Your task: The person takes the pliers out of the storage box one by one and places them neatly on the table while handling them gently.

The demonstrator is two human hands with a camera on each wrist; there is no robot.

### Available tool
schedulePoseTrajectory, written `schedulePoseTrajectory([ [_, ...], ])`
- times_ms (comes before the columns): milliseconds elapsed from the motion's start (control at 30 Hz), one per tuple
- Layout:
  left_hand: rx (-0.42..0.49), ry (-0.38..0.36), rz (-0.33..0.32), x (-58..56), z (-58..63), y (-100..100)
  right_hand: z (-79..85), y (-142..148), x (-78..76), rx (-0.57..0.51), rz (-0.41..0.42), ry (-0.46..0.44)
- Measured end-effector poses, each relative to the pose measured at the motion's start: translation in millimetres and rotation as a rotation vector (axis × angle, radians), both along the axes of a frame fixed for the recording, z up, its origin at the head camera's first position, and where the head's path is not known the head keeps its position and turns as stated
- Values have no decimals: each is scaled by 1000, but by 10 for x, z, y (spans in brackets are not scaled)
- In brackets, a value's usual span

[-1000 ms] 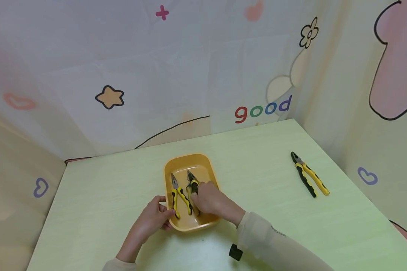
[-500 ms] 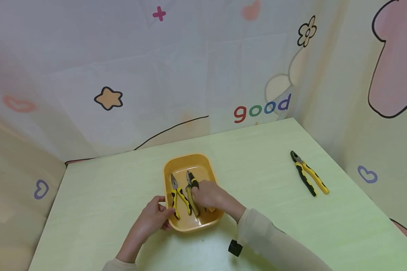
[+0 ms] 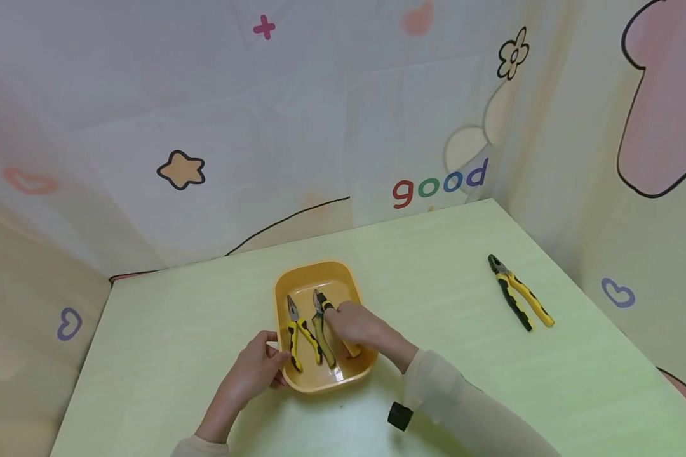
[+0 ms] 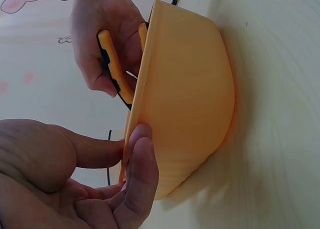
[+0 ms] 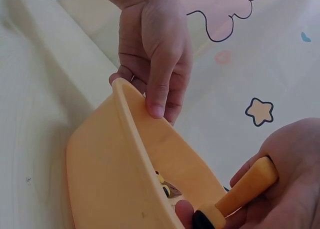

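Note:
A deep yellow plastic tray (image 3: 311,274) stands on the table with two pairs of pliers inside. My left hand (image 3: 257,365) pinches its near left rim, thumb inside and fingers outside in the left wrist view. Long-nose pliers (image 3: 294,310) lie along the left side of the tray, handles spread. Beside them, my right hand (image 3: 357,325) grips the second pliers (image 3: 323,343) by the right handle. That yellow handle (image 5: 250,184) crosses the palm in the right wrist view. The fingers cover part of these pliers, whose other handle slants toward the near end of the tray.
A third pair of pliers (image 3: 504,277), black and yellow, lies on the table at the right, handles apart. A small black block (image 3: 400,416) shows under the right sleeve. Printed curtains (image 3: 263,158) hang behind and beside the pale green table (image 3: 434,279).
My right hand has shifted slightly, and both handles of the second pliers now show, spread apart. My left hand keeps its hold on the rim.

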State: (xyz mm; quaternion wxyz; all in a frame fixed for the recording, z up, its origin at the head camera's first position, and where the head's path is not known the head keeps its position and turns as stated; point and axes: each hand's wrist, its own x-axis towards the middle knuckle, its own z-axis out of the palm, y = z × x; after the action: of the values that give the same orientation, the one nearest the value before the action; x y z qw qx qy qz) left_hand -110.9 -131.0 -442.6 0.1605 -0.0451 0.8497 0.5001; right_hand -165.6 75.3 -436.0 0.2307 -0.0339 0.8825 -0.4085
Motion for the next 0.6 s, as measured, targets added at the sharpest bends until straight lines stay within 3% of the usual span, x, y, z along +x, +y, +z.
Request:
schedulePoseTrajectory([
  [133, -7, 7, -7, -6, 0, 3, -5, 18, -7, -70, -39, -27],
  [600, -28, 16, -25, -15, 21, 5, 89, 77, 21, -219, -32, -27],
])
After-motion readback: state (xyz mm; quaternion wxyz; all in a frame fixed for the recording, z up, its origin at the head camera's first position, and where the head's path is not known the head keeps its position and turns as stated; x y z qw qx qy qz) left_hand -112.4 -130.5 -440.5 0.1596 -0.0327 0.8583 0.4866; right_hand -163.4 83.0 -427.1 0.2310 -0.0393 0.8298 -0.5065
